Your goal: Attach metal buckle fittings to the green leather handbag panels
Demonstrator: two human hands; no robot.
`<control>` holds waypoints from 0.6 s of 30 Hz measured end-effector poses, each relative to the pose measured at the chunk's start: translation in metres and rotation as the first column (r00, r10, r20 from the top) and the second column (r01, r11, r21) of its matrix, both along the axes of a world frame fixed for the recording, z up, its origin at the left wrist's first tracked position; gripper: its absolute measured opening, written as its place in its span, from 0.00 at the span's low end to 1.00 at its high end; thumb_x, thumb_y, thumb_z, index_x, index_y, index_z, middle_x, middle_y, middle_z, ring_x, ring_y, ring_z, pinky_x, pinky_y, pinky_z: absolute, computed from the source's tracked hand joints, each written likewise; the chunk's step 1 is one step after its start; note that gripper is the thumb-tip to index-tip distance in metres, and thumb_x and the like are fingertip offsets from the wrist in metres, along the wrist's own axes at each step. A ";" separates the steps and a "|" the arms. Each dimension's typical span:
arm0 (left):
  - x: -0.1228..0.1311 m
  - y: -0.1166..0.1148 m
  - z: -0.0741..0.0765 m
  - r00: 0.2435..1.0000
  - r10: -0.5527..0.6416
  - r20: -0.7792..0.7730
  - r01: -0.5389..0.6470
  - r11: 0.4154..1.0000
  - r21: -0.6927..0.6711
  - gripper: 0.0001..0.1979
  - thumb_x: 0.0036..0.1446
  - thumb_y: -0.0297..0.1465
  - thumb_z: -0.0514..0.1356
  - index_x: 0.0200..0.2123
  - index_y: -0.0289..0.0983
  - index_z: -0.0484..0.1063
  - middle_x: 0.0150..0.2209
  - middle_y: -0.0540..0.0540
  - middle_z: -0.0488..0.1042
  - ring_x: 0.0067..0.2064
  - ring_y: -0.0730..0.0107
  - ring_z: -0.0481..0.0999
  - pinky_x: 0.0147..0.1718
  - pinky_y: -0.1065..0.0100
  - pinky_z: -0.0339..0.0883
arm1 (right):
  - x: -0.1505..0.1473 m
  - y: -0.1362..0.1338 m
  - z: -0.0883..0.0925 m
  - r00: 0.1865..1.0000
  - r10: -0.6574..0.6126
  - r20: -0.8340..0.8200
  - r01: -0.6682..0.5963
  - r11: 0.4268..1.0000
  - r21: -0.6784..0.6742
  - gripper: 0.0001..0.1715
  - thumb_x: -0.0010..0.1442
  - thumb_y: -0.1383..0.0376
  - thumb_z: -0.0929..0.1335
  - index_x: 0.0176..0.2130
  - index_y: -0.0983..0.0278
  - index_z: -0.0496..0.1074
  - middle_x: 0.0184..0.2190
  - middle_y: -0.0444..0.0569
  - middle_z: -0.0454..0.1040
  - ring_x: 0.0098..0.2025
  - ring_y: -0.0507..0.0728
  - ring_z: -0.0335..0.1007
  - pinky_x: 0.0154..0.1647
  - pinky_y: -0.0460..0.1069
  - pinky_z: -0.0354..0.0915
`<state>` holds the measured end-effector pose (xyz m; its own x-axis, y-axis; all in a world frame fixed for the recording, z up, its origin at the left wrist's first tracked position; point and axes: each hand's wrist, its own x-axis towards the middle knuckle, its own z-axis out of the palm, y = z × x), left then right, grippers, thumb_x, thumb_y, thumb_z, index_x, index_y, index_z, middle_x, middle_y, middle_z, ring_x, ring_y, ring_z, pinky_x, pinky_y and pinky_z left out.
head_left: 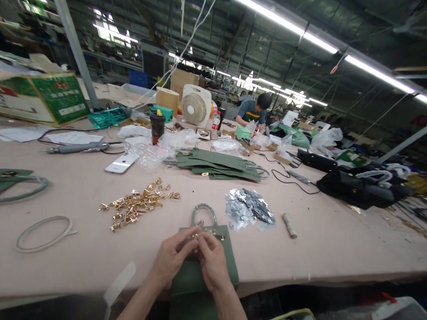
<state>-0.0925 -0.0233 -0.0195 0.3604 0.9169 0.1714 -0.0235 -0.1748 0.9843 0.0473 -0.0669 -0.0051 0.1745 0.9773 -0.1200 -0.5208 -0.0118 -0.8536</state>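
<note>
A green handbag piece (231, 259) with a looped handle (204, 206) lies at the table's front edge, its lower part hanging over. Above its top end, my left hand (172, 256) and my right hand (213, 260) meet with fingers pinched together. A small gold metal fitting (194, 236) glints between the fingertips; its exact shape is mostly hidden. To the left is a heap of similar gold fittings (139, 204). Thin silver metal plates (248, 209) form a pile on the right.
Beyond are stacked green bag panels (218, 162), a phone (121, 163), a dark cup (157, 127) and a fan (195, 106). A coiled strip (45, 234) lies left, a short roll (289, 225) right. Black bags (362, 184) sit farther right. Another person (252, 112) works across the table.
</note>
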 end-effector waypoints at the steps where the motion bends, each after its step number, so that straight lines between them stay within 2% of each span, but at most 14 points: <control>1: 0.000 0.000 0.000 1.000 0.006 -0.019 -0.006 1.000 0.031 0.20 0.65 0.41 0.63 0.57 0.43 0.78 0.55 0.44 0.81 0.55 0.58 0.81 0.57 0.57 0.75 | -0.001 -0.001 -0.001 0.999 -0.020 0.040 0.019 1.000 0.015 0.18 0.57 0.53 0.78 0.40 0.63 0.82 0.35 0.48 0.80 0.34 0.53 0.73 0.40 0.48 0.72; 3: 0.000 0.000 -0.001 0.998 0.028 -0.050 -0.023 0.996 0.087 0.18 0.66 0.40 0.62 0.56 0.43 0.79 0.55 0.44 0.81 0.55 0.59 0.82 0.58 0.58 0.75 | -0.005 -0.003 -0.003 0.987 -0.061 0.146 0.055 0.997 0.046 0.17 0.59 0.53 0.77 0.43 0.61 0.82 0.40 0.50 0.81 0.41 0.57 0.76 0.47 0.51 0.72; 6: 0.001 0.001 -0.001 0.996 0.066 -0.063 -0.055 0.985 0.161 0.17 0.68 0.39 0.60 0.56 0.44 0.79 0.55 0.45 0.82 0.54 0.60 0.82 0.57 0.59 0.76 | -0.010 -0.009 -0.003 0.926 -0.184 0.329 0.152 0.981 0.120 0.17 0.62 0.54 0.75 0.47 0.60 0.81 0.48 0.52 0.80 0.52 0.61 0.75 0.56 0.54 0.70; 9: 0.002 0.000 -0.002 0.993 0.094 -0.069 -0.077 0.973 0.220 0.16 0.68 0.37 0.59 0.55 0.44 0.79 0.54 0.44 0.82 0.52 0.61 0.83 0.54 0.61 0.78 | -0.012 -0.014 -0.004 0.869 -0.303 0.391 0.260 0.952 0.161 0.19 0.64 0.53 0.73 0.51 0.59 0.78 0.50 0.54 0.78 0.47 0.60 0.76 0.50 0.54 0.73; 11: 0.002 0.000 -0.003 0.992 0.097 -0.075 -0.075 0.964 0.254 0.16 0.69 0.36 0.59 0.55 0.45 0.79 0.54 0.44 0.82 0.53 0.61 0.82 0.54 0.62 0.78 | -0.011 -0.015 -0.006 0.838 -0.349 0.419 0.294 0.936 0.192 0.17 0.64 0.54 0.73 0.49 0.59 0.79 0.49 0.53 0.77 0.45 0.60 0.76 0.46 0.54 0.74; 14: 0.002 -0.001 -0.004 0.993 0.078 -0.089 -0.048 0.953 0.300 0.16 0.69 0.35 0.59 0.56 0.45 0.78 0.55 0.45 0.81 0.55 0.62 0.81 0.57 0.61 0.76 | -0.007 -0.016 -0.004 0.770 -0.386 0.509 0.280 0.920 0.274 0.10 0.65 0.57 0.72 0.42 0.59 0.81 0.44 0.52 0.77 0.48 0.61 0.74 0.49 0.54 0.71; 18: 0.001 -0.002 -0.007 0.992 0.060 -0.110 -0.022 0.947 0.319 0.17 0.69 0.35 0.59 0.58 0.45 0.76 0.56 0.45 0.80 0.56 0.62 0.80 0.57 0.60 0.75 | 0.003 -0.016 0.006 0.731 -0.365 0.576 0.220 0.926 0.307 0.06 0.66 0.61 0.72 0.40 0.57 0.82 0.40 0.50 0.78 0.46 0.60 0.72 0.50 0.54 0.68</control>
